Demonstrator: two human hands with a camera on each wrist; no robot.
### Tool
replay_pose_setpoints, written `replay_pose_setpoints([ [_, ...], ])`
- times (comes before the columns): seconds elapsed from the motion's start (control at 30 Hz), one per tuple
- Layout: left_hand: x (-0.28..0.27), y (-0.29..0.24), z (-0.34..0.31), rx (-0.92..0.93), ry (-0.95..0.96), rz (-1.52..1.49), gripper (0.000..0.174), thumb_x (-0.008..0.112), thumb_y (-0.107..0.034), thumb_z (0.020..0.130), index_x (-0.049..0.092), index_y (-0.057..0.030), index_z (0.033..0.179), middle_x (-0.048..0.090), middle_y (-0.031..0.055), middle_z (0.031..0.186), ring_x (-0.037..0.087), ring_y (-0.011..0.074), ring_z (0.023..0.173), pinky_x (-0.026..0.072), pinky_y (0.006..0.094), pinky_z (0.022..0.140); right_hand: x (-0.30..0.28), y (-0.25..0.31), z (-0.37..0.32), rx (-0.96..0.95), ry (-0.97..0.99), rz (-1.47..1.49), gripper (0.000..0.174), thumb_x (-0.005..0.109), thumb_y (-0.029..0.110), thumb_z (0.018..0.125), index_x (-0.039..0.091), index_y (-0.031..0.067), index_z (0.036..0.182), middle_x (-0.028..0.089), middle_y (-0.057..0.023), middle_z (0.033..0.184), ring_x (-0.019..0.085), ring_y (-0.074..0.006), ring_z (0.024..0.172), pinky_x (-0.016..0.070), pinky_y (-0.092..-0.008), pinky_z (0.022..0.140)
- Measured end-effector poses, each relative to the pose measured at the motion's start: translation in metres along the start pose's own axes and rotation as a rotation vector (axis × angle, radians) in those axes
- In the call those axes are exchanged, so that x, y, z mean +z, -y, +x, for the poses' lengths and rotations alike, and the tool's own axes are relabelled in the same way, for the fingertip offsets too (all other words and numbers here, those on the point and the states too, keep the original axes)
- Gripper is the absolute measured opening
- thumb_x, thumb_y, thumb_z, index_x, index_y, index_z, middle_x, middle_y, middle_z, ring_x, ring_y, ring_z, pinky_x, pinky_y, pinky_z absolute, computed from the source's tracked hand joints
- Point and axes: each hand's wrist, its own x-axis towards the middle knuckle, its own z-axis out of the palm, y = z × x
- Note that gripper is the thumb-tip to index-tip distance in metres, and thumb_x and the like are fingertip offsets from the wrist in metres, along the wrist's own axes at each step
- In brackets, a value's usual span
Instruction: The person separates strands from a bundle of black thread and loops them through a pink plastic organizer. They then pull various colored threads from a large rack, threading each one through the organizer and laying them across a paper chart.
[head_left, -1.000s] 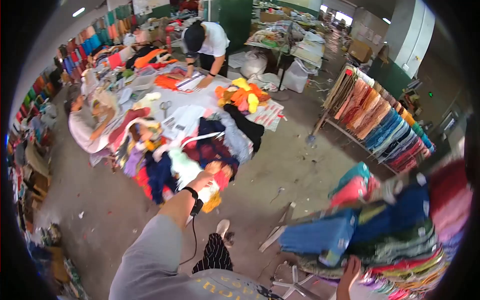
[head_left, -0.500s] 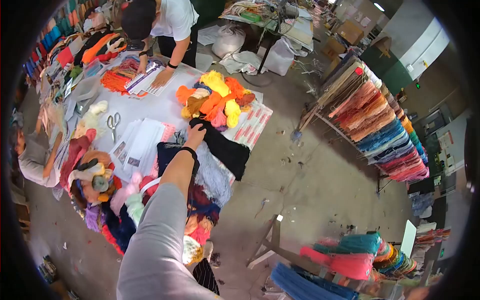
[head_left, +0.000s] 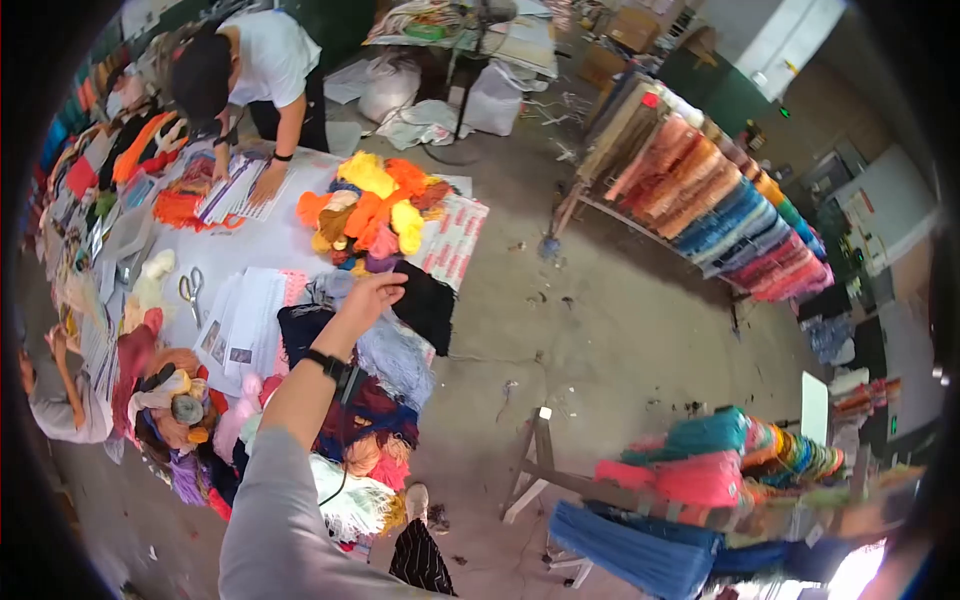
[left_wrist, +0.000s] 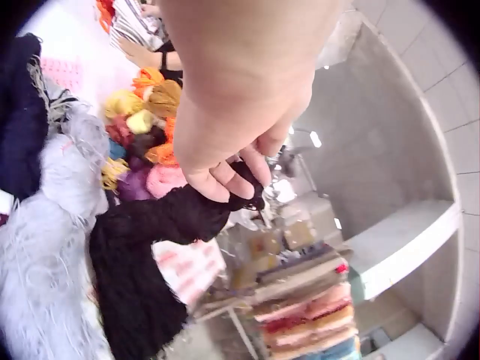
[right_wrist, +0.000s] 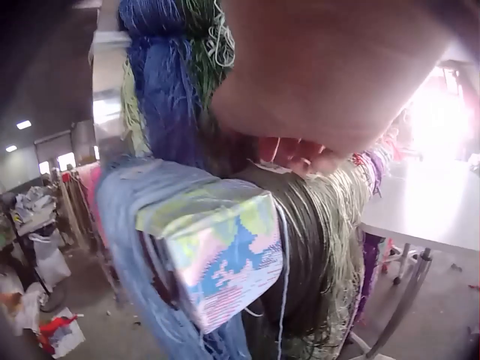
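My left hand [head_left: 372,297] pinches one end of a black yarn hank [left_wrist: 139,292] above the table's right edge. In the left wrist view the fingers [left_wrist: 238,185] curl on its top end while the rest hangs down. Pale grey-blue yarn [head_left: 395,360] lies just below the hand, and a pile of orange and yellow yarn [head_left: 370,205] lies beyond it. The right wrist view has my right hand [right_wrist: 330,82] with fingers curled at the top of a dark olive yarn hank [right_wrist: 289,225], partly in shadow. A blue hank [right_wrist: 161,195] and a patterned box-shaped block [right_wrist: 232,259] are beside it.
The table [head_left: 240,245] bears scissors [head_left: 190,294], papers [head_left: 250,325] and yarn heaps. A person in a white shirt [head_left: 270,60] leans over its far side; another sits at the left. A yarn rack [head_left: 700,190] stands right, and a wooden leg [head_left: 540,450] juts out nearby.
My left hand has moved from the near yarn heap to the black hank and now lifts its end. The head view has swung round, and the right hand has left its clear sight.
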Motion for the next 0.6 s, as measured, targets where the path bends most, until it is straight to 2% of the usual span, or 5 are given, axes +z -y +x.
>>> replay_pose_setpoints([
  [0.13, 0.109, -0.019, -0.122, -0.05, 0.25, 0.035, 0.023, 0.055, -0.015, 0.089, 0.062, 0.0035, 0.1, 0.067, 0.011, 0.095, 0.062, 0.0189, 0.09, 0.048, 0.0318, 0.088, -0.046, -0.006, -0.04, -0.224, 0.004, 0.13, 0.027, 0.054, 0.018, 0.094, 0.06, -0.0044, 0.107, 0.06, -0.015, 0.106, 0.056, -0.0213, 0.101, 0.0478, -0.0389, 0.086],
  [0.2, 0.152, -0.015, -0.182, -0.07, 0.363, 0.011, 0.024, 0.054, -0.015, 0.089, 0.063, 0.005, 0.099, 0.065, 0.0116, 0.098, 0.062, 0.0199, 0.092, 0.0481, 0.0318, 0.088, -0.042, 0.016, -0.043, -0.983, 0.092, -0.103, 0.014, 0.057, 0.009, 0.085, 0.06, 0.0013, 0.096, 0.058, -0.0103, 0.089, 0.055, -0.0193, 0.08, 0.0452, -0.0282, 0.064],
  [0.4, 0.281, 0.007, -0.388, -0.098, 0.828, -0.02, 0.028, 0.05, -0.011, 0.09, 0.065, 0.0107, 0.098, 0.054, 0.0127, 0.116, 0.06, 0.0251, 0.1, 0.0475, 0.0345, 0.092, -0.019, 0.081, -0.125, -0.992, 0.62, 0.432, 0.061, 0.072, 0.009, 0.073, 0.045, -0.0017, 0.127, 0.046, -0.0217, 0.131, 0.045, -0.0397, 0.119, 0.0377, -0.0439, 0.1],
  [0.5, 0.32, 0.033, -0.49, -0.141, 0.934, -0.083, 0.028, 0.05, -0.011, 0.09, 0.062, 0.0097, 0.106, 0.054, 0.0113, 0.117, 0.058, 0.0244, 0.104, 0.0464, 0.0368, 0.094, -0.029, 0.054, -0.153, -1.093, 0.517, 0.497, 0.059, 0.073, 0.012, 0.074, 0.046, -0.0019, 0.125, 0.054, -0.0209, 0.12, 0.054, -0.0331, 0.111, 0.0426, -0.0397, 0.095],
  [0.6, 0.342, 0.064, -0.579, 0.009, 0.755, -0.003, 0.034, 0.052, -0.011, 0.091, 0.055, 0.0057, 0.12, 0.05, 0.0105, 0.124, 0.057, 0.0235, 0.106, 0.0455, 0.0376, 0.095, -0.054, -0.003, -0.184, -0.585, 1.061, 0.734, 0.051, 0.073, 0.015, 0.079, 0.05, -0.0035, 0.12, 0.063, -0.0132, 0.105, 0.061, -0.0222, 0.096, 0.0477, -0.0332, 0.086],
])
